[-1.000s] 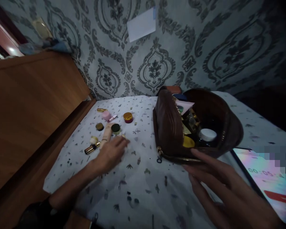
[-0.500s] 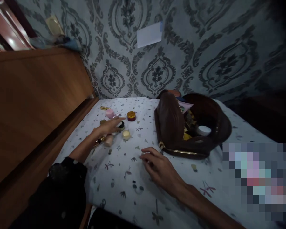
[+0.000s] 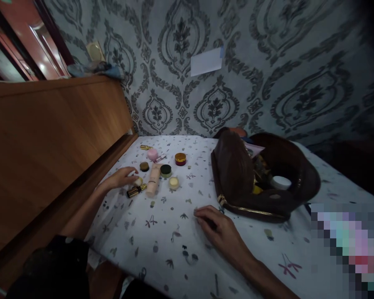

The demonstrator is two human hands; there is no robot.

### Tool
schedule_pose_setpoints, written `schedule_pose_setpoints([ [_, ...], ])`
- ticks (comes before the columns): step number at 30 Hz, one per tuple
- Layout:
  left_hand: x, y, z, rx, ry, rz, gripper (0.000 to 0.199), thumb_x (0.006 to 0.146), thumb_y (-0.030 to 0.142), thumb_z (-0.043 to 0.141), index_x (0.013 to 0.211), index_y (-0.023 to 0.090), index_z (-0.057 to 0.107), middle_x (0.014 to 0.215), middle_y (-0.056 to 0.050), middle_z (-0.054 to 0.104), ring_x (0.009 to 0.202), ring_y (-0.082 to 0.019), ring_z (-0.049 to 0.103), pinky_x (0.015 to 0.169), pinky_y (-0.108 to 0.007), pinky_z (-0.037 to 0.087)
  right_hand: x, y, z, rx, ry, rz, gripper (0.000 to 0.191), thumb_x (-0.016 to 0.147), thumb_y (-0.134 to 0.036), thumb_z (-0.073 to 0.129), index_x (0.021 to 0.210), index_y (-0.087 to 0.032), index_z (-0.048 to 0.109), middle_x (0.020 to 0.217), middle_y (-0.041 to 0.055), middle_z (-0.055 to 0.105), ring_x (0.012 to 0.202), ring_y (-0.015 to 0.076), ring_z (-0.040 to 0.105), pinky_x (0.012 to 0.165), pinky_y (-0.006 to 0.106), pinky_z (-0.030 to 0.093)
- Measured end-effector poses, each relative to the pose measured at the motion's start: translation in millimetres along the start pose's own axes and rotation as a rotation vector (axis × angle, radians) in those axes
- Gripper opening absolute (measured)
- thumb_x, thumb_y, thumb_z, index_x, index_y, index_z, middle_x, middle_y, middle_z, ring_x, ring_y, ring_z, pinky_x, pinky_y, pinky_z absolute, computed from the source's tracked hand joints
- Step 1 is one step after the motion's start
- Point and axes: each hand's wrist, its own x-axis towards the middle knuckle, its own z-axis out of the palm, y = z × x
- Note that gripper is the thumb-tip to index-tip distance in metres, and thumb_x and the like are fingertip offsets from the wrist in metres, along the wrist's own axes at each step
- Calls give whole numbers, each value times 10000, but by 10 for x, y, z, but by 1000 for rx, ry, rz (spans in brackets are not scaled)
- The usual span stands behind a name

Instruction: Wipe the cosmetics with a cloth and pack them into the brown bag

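Note:
My left hand [image 3: 122, 177] is at the left of a group of cosmetics, fingers outstretched beside a small pale yellow jar [image 3: 139, 181], which they partly cover. Contact with the jar is unclear. Just in front lies a black and gold lipstick tube [image 3: 136, 190]. A beige squeeze tube [image 3: 153, 180] lies alongside, near a dark green-lidded jar [image 3: 166, 170], a cream-coloured jar [image 3: 173, 183] and an olive-lidded jar [image 3: 144, 166]. On the patterned sheet rests my right hand [image 3: 220, 228], loosely curled, with a gap between thumb and fingers and nothing visible in it.
A brown bag [image 3: 237, 174] stands unzipped on the right, with a white-lidded jar [image 3: 281, 182] inside. Farther back are a pink jar [image 3: 152, 155], a gold-lidded red jar [image 3: 180, 159] and a gold tube [image 3: 146, 147]. A wooden panel [image 3: 59, 133] borders the left; patterned wallpaper is behind.
My left hand has drawn back leftward from over the green-lidded jar and beige tube, uncovering them. My right hand's fingers are more curled. The view has shifted.

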Motion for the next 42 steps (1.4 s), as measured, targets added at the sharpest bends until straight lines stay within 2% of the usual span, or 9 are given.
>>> schedule_pose_setpoints([
  [5,55,30,169,59,-22,-69,440,846,583,480,956,209,684,920,-46,707,843,-220,639,747,-287,466,1,9,-6,29,1,21,243,904,-285,481,905,-192,706,924,93,704,825,217,689,719,339,560],
  [13,610,56,207,149,124,-248,507,866,551,505,1229,203,573,1127,-110,681,1046,-283,628,833,-334,470,-6,13,-9,42,4,46,243,890,-278,488,903,-188,713,901,89,705,801,215,684,719,344,551],
  [19,790,83,183,84,107,-284,296,777,441,653,964,214,685,934,-45,735,892,-241,673,731,-279,488,-9,35,13,54,31,44,243,885,-280,493,898,-187,717,891,87,706,799,213,677,718,344,542],
  [22,684,174,82,46,220,-254,353,815,428,616,1068,185,655,1000,-84,723,971,-276,653,788,-321,485,0,29,-6,81,30,52,230,875,-286,512,888,-186,719,883,84,708,793,210,672,714,341,537],
  [26,414,519,44,-87,288,-62,437,910,452,502,1230,166,578,1161,-89,687,1056,-251,624,888,-330,477,36,-78,-28,207,10,153,233,857,-363,573,893,-183,717,850,78,705,790,222,669,719,358,543],
  [31,36,1219,421,-600,37,310,416,879,467,607,1189,190,623,1218,-71,670,1132,-252,607,998,-342,450,151,-267,65,671,-18,329,559,802,-454,679,1295,-225,549,1134,103,638,841,199,695,612,294,549],
  [34,-115,1490,706,-747,-143,391,373,901,412,604,1212,206,612,1211,-72,664,1155,-248,595,1024,-355,441,191,-225,160,793,28,304,622,699,-412,786,1253,-260,550,1159,70,628,774,154,671,612,274,545],
  [39,-257,1412,928,-591,-67,197,485,899,454,595,1304,205,499,1219,-90,624,1143,-272,587,963,-409,496,142,-44,205,726,77,354,499,653,-393,824,1063,-212,604,861,3,658,691,136,621,622,272,517],
  [42,-451,1271,985,-330,37,263,564,903,480,591,1373,215,425,1323,-141,561,1224,-299,541,1018,-474,471,138,-14,180,658,82,363,486,654,-369,823,1053,-204,600,913,14,665,785,156,639,704,299,532],
])
